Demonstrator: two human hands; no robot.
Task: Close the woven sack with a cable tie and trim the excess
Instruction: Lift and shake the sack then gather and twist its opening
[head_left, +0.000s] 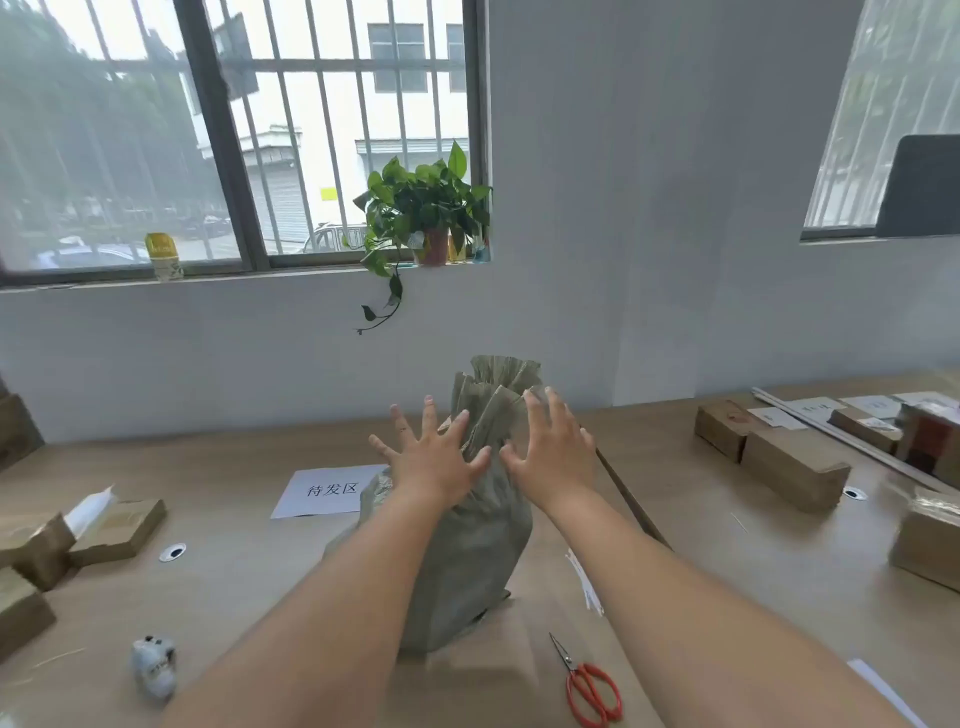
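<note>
The woven sack (470, 540) stands upright at the centre of the wooden table (727, 561), its gathered neck bunched at the top. My left hand (434, 457) sits at the neck's 9 o'clock side, fingers spread wide and straight, thumb tip against the fabric. My right hand (550, 452) sits at the 3 o'clock side, fingers likewise spread, fingertips near the pleated mouth; whether they touch it I cannot tell. Neither hand grips anything. Red-handled scissors (589, 686) lie flat at 5 o'clock from the sack, apart from it. White cable ties (587, 584) lie at 4 o'clock, just beside the sack's base. A paper sign (327, 491) lies at 10 o'clock, its corner behind the sack.
</note>
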